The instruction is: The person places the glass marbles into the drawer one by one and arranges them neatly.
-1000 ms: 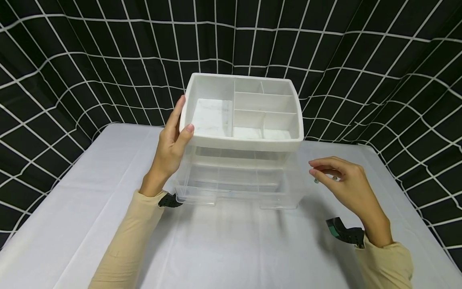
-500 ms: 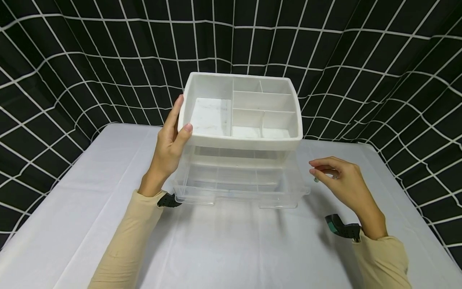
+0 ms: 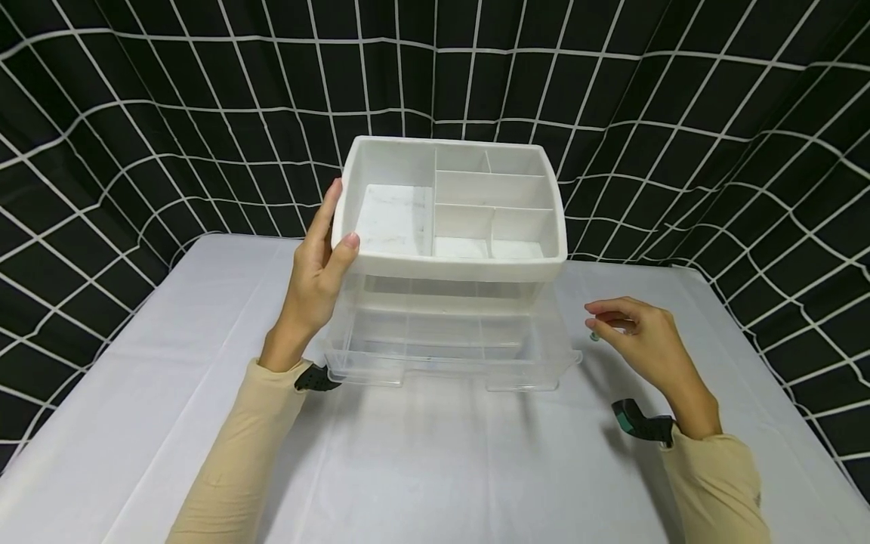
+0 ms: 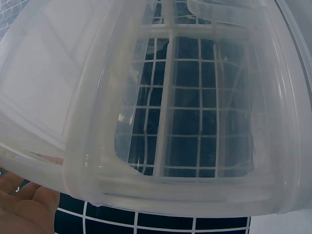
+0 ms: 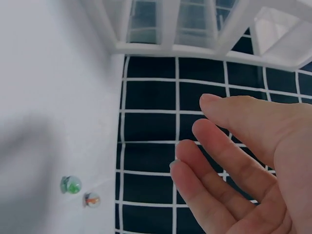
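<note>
A white desk organizer (image 3: 397, 266) with a divided top tray and a clear drawer (image 3: 442, 366) below stands on the cloth-covered table. My left hand (image 3: 313, 283) grips its left side, thumb on the front rim and fingers along the side wall. To the right of the organizer, my right hand (image 3: 639, 336) hovers with fingers loosely curved and nothing between them. On the table lie two small glass marbles, a green one (image 5: 73, 185) and an orange one (image 5: 91, 200). The green marble also shows in the head view, just below the right fingertips; the hand hides the other there.
White cloth (image 3: 421, 468) covers the table. Black curtain with a white grid (image 3: 435, 75) surrounds its back and sides. The clear drawer juts forward from the organizer's front, its corner reaching toward my right hand.
My right forearm has shifted slightly left and away from me, and the second marble has slipped from sight behind that hand. The left hand keeps its grip on the organizer.
</note>
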The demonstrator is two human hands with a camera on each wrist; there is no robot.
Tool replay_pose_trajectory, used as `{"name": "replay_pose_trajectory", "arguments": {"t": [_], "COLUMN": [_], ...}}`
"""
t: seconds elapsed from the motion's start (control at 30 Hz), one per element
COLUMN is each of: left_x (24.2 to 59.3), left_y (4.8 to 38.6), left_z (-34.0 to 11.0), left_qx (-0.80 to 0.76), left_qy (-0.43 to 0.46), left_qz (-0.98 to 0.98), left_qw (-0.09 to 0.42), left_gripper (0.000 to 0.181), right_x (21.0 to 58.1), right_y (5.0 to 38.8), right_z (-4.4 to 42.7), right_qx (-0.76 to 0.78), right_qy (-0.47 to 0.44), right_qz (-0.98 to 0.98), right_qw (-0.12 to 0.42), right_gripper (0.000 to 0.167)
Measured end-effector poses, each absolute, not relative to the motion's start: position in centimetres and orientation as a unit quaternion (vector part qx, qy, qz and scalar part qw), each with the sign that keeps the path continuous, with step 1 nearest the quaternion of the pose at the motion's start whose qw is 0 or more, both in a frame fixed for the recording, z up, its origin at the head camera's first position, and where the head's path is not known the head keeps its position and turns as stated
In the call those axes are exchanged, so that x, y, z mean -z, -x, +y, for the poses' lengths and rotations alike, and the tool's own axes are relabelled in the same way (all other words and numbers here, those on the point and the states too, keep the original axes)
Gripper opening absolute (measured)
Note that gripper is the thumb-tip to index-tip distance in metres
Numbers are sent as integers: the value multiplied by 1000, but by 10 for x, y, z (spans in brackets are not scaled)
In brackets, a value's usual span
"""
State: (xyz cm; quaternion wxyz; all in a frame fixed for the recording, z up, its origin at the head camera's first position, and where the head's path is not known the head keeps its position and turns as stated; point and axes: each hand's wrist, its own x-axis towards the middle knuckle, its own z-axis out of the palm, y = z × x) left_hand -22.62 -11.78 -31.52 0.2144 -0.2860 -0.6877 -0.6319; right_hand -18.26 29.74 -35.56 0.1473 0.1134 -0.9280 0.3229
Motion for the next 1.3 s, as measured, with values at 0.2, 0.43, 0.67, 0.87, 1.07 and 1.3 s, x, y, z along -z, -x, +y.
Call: {"name": "replay_pose_trajectory", "arguments": {"t": [0.2, 0.43, 0.67, 0.87, 1.07, 1.3], "left_x": [314, 315, 315, 315, 315, 315], "left_y": [226, 227, 226, 226, 226, 227], "left_z": [-118, -118, -118, -118, -118, -118], "left_qx": [633, 630, 627, 627, 626, 627], "left_qy": [290, 286, 286, 287, 288, 290], "left_qz": [-685, -689, -691, -690, -691, -690], "left_qw": [214, 215, 219, 219, 220, 219], "left_gripper": [63, 63, 63, 63, 63, 63], "right_x": [365, 375, 386, 392, 394, 399], "right_y": [187, 192, 196, 196, 196, 198], "right_z": [304, 310, 315, 318, 318, 319], "right_qx": [-309, -298, -289, -284, -268, -255], "right_qy": [-108, -105, -120, -105, -90, -73], "right_qz": [-935, -939, -940, -946, -953, -960], "right_qw": [139, 133, 137, 113, 106, 84], "right_gripper": [20, 22, 22, 23, 25, 27]}}
